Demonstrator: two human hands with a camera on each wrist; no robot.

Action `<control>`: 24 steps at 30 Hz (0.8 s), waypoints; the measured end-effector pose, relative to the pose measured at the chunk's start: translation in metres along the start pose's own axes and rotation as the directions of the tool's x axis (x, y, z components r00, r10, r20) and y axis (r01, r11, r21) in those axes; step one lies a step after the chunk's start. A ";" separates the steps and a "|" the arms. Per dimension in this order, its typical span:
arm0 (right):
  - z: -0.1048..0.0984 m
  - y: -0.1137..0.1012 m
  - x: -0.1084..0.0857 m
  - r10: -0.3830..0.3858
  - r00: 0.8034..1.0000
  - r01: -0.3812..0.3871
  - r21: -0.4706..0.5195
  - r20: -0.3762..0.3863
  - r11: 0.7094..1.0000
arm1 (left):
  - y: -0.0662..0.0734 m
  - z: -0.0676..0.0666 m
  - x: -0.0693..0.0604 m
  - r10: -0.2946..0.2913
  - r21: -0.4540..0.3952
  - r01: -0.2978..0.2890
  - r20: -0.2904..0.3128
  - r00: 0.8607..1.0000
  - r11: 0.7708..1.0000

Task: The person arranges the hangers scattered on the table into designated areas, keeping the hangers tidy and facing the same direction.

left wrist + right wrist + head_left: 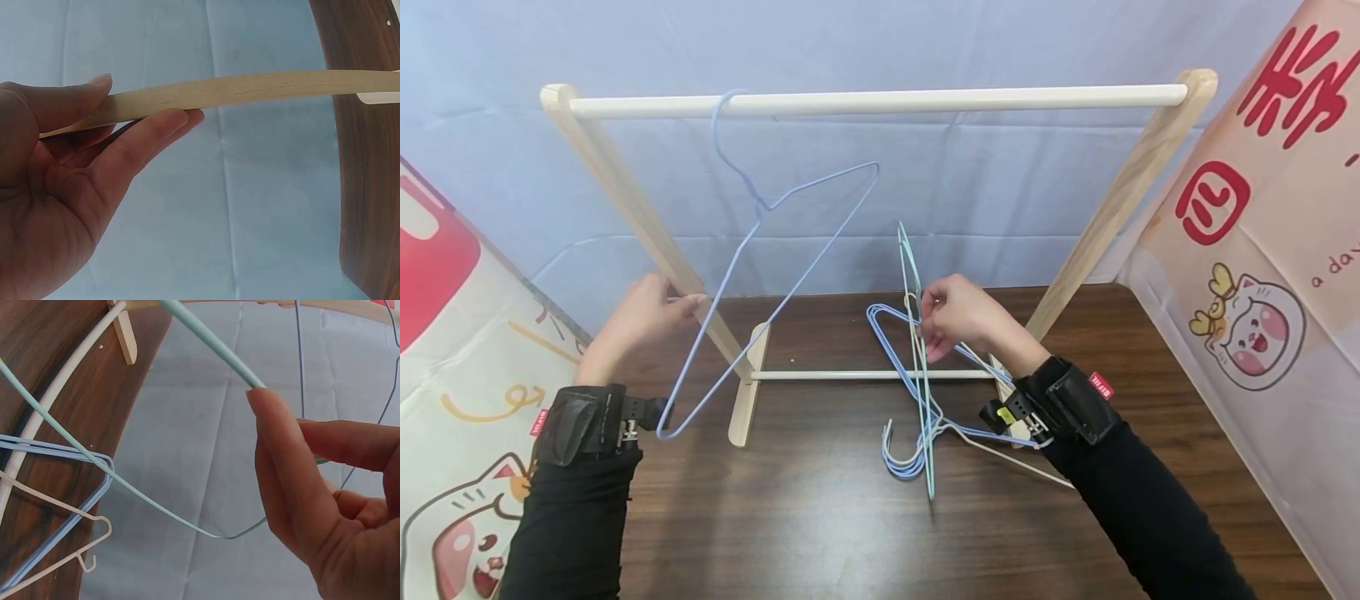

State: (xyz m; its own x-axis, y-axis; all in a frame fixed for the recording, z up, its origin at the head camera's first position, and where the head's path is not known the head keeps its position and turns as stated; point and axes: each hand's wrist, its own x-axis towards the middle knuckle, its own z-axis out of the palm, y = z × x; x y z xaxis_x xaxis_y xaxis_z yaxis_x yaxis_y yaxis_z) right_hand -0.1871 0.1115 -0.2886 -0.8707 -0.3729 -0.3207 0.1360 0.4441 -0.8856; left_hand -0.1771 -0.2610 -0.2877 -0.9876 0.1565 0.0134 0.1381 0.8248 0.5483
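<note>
In the head view my left hand [643, 321] grips the left wooden post [625, 196] of a hanger rack. The left wrist view shows the thumb on one side of that post [206, 92] and fingers on the other. My right hand [958, 312] pinches a mint-green wire hanger [215, 351], held nearly edge-on to the head camera above the table. Beneath it lie several blue hangers [904, 468] and a cream hanger [1015, 458]. One blue hanger [758, 200] hangs by its hook from the rack's top bar [955, 100], left of centre.
The rack's right post [1120, 196] rises behind my right forearm. A low white crossbar [820, 375] joins its feet on the dark wood table [790, 533]. A pale blue cloth [1037, 42] hangs behind, with printed cloths [1262, 467] at both sides.
</note>
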 end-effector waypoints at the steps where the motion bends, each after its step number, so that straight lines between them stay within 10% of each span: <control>1: 0.000 -0.002 0.000 0.000 1.000 0.000 0.005 0.004 1.000 | 0.000 0.000 0.000 0.001 0.001 -0.001 0.001 1.000 1.000; 24: 0.005 -0.039 -0.004 -0.059 0.998 0.060 0.039 -0.017 0.997 | 0.000 0.000 -0.001 -0.003 -0.005 0.004 0.009 1.000 1.000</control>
State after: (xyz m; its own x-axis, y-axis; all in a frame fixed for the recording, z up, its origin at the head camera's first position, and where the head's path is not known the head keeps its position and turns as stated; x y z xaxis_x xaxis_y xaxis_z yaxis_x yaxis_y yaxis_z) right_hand -0.1860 0.0913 -0.2541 -0.8852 -0.3843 -0.2622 0.1024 0.3889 -0.9156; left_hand -0.1760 -0.2618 -0.2877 -0.9873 0.1585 0.0040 0.1343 0.8228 0.5523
